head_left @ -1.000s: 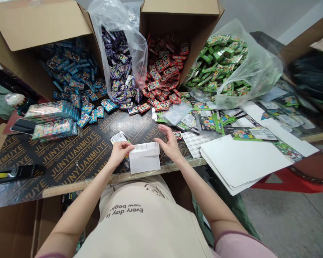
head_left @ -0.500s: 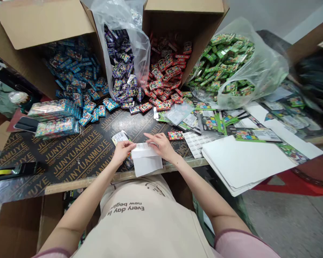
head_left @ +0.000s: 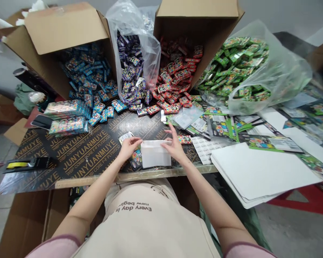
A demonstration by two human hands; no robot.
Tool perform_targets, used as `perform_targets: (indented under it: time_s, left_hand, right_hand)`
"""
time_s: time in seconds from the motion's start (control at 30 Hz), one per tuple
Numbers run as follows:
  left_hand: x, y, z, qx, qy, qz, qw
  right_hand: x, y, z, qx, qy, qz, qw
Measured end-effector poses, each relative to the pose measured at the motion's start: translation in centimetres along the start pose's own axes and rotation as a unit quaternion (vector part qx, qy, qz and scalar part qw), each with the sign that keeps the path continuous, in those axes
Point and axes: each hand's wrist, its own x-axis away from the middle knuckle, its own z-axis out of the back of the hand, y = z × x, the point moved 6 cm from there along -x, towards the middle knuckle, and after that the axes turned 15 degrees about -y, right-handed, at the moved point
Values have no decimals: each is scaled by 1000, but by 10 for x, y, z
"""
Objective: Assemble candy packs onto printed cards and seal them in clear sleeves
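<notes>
white sheet: a plain white rectangular paper sheet [head_left: 156, 156] stands between the hands, just inside the tabletop's near edge, around the middle; from my remote view i cannot tell whether its lower edge touches the board.
left hand: the left hand [head_left: 128, 147] pinches the sheet's far left corner between thumb and fingers, presumably to keep that edge straight.
right hand: the right hand [head_left: 175, 146] has its thumb at the far right corner, index finger raised; i cannot tell whether the corner is gripped or merely steadied.
printed packet: a flat, dark, multicoloured packet [head_left: 136, 159] lies beside the sheet, partly hidden from me by the left hand.
black plywood tabletop with gold lettering [head_left: 76, 152]: carries everything named here.
brown cardboard carton of small blue boxes [head_left: 68, 34]: along the far edge, mouth turned nearwards, i judge for easy reach.
clear plastic bag of small green boxes [head_left: 288, 77]: far right, its mouth also facing me, likely for the same reason.
white card stack [head_left: 258, 172]: overhangs the near edge at right, perhaps for easy lifting.
black tape dispenser with yellow roll [head_left: 28, 164]: near left corner, out of the hands' way.
</notes>
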Motion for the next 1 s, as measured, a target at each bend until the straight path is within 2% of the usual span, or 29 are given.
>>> perform_targets:
  time_s: [0.03, 0.1, 0.17, 0.23, 0.33, 0.4, 0.5, 0.6, 0.73, 0.83, 1.0]
  left_hand:
    - [-2, -1, 14, -91, 31, -1, 995]
    - [-6, -7, 38, -256, 66, 31, 964]
    - [-10, -20, 52, -342, 41, 74, 936]
    - [-11, -28, 55, -352, 11, 84, 932]
    - [-9, -24, 55, -270, 29, 53, 961]
    - [-7, -10, 55, -187, 48, 11, 981]
    - [-3, 18, 54, -90, 41, -51, 994]
    - [3, 41, 51, -47, 23, -65, 997]
    - [19, 62, 44, -70, 38, -96, 992]
    - [27, 67, 39, -65, 49, -110, 991]
    - [18, 53, 39, 81, 29, -46, 995]
  right_hand:
    - [-1, 5, 3, 19, 15, -6, 1000]
    - [-3, 14, 8, 83, 33, -21, 996]
    - [-4, 22, 7, 167, 22, -34, 985]
    - [-4, 28, 2, 254, -2, -49, 966]
    - [-4, 22, -2, 323, 1, -55, 945]
    - [-8, 5, -1, 280, 37, -27, 959]
    - [-24, -28, -7, 115, 63, 36, 991]
    - [-44, -56, -25, -28, 24, 88, 995]
    - [-57, -73, -40, -93, 4, 118, 989]
    - [-58, -71, -35, -113, 17, 103, 988]
    - [-63, -68, -39, -198, -66, 66, 976]
